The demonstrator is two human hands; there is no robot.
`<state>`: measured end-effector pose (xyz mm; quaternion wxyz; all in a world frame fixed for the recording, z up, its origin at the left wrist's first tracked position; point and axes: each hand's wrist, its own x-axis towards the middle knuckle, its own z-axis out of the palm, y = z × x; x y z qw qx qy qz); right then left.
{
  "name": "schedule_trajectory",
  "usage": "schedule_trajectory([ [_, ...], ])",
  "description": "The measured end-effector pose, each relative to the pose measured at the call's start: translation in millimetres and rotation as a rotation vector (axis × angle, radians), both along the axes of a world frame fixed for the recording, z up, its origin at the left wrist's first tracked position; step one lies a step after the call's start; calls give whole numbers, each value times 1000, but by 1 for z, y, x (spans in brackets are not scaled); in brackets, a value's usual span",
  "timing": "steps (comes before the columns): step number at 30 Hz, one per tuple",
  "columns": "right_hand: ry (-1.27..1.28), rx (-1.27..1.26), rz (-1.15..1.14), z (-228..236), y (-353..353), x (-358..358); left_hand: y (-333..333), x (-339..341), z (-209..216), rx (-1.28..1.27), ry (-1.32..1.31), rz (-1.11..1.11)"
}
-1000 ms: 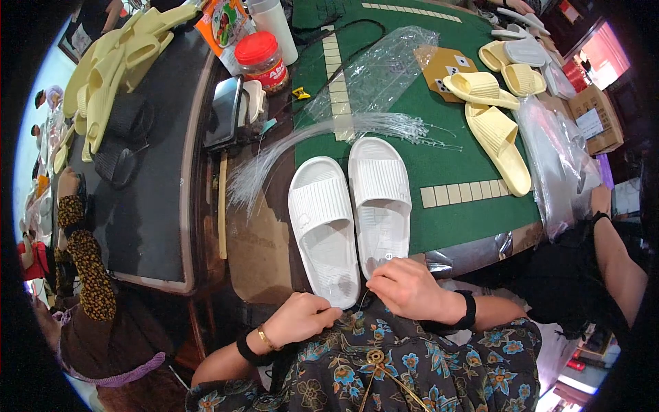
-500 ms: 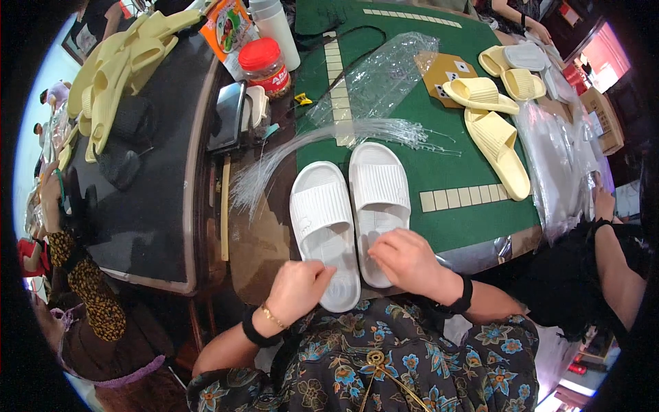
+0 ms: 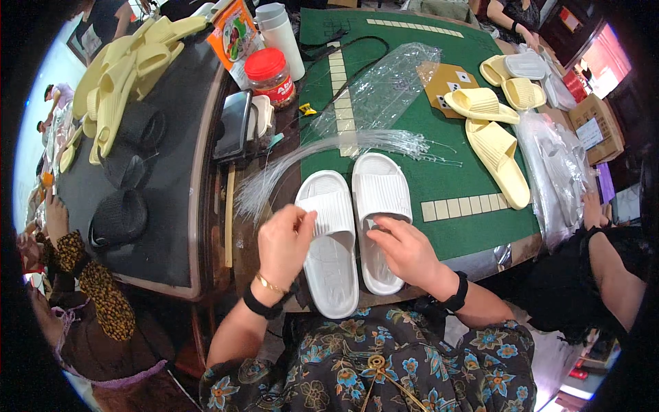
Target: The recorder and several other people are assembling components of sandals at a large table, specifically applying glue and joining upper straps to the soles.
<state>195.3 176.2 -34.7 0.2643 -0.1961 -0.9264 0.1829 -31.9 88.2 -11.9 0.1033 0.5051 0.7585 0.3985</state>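
Two white slippers lie side by side in front of me, toes pointing away: the left slipper [image 3: 330, 275] and the right slipper [image 3: 382, 189]. My left hand [image 3: 283, 244] is closed in a pinch beside the outer edge of the left slipper's ribbed strap. Over the right slipper's footbed, just below its strap, my right hand [image 3: 410, 255] has its fingers bent together. Whatever either hand pinches is too fine to make out. Just beyond the slippers' toes stretches a bundle of thin clear plastic strings [image 3: 309, 159].
Yellow slippers [image 3: 495, 147] lie right on the green mat [image 3: 473, 237], beside clear plastic bags [image 3: 549, 175]. A red-lidded jar [image 3: 269, 75], white bottle [image 3: 279, 41] and phone [image 3: 233, 123] stand back left. The left table holds yellow and black slippers [image 3: 118, 218]. Co-workers' hands show at both sides.
My left hand has risen from the left slipper's heel to its strap. My right hand stays near the right slipper's opening. Another black slipper now lies on the left table.
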Motion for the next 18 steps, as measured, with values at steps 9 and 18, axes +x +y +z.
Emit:
schedule_trajectory([
  [9,48,0,35,-5,1,5,71,-42,-9,-492,352,-63],
  [18,51,5,-22,-7,0,7,87,-43,-15,-641,456,-63],
])
